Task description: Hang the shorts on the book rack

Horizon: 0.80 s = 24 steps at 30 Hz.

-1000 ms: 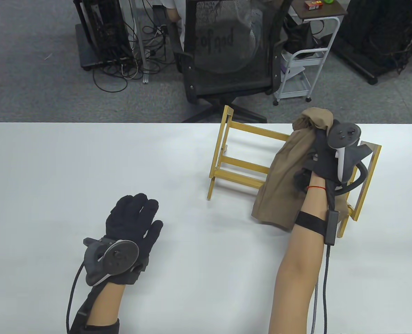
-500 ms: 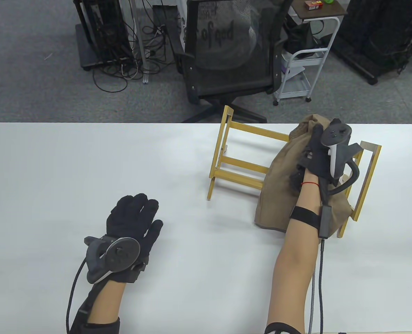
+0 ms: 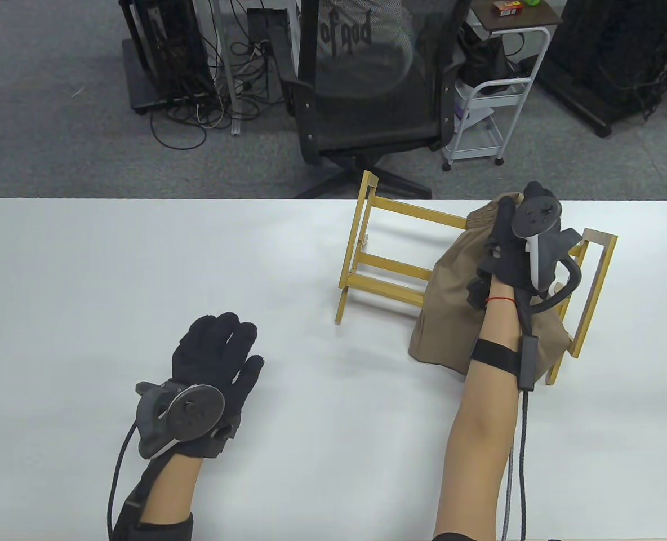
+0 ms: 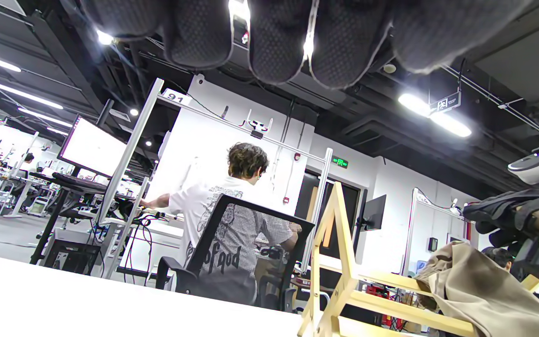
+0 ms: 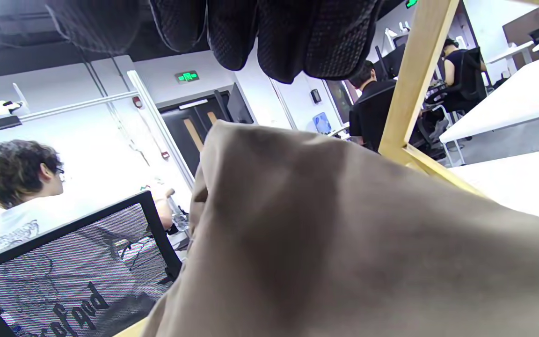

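The tan shorts (image 3: 452,304) are draped over the top bar of the yellow wooden book rack (image 3: 379,265) at its right end and hang down its front to the table. My right hand (image 3: 505,225) is over the bunched top of the shorts. In the right wrist view its fingers (image 5: 269,47) hang loose just above the shorts (image 5: 344,243), not closed on them, beside a rack post (image 5: 414,79). My left hand (image 3: 218,349) lies flat and open on the table, empty. The left wrist view shows the rack (image 4: 339,262) and shorts (image 4: 480,290).
The white table (image 3: 142,265) ends just behind the rack. Beyond its far edge stand a black mesh office chair (image 3: 367,84) and a white cart (image 3: 491,96). A seated person (image 4: 232,206) is in the background.
My right hand has lowered the bunched shorts onto the rack's top bar, and its fingers have loosened. The fabric has settled lower and wider. My left hand has not moved.
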{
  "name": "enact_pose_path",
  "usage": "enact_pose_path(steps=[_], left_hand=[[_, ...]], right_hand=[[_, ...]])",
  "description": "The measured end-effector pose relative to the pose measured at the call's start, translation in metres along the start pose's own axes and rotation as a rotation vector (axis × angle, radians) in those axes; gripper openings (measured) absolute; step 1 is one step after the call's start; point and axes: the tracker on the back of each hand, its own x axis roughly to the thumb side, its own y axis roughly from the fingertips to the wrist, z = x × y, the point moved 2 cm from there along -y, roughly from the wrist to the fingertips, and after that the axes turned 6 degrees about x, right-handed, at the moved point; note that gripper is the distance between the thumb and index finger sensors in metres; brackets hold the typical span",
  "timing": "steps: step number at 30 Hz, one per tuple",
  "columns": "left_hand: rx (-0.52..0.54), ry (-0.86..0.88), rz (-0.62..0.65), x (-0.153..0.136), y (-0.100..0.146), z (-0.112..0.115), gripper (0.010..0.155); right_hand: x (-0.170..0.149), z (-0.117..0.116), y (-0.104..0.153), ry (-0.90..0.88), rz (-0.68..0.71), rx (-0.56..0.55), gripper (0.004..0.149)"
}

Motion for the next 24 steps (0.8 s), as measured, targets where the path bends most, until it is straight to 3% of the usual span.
enact_pose_path(steps=[24], left_hand=[[0.014,0.047,0.028,-0.002,0.004,-0.004,0.054]], right_hand=[[0.022,0.015,0.079,0.013,0.277,-0.181,0.055]])
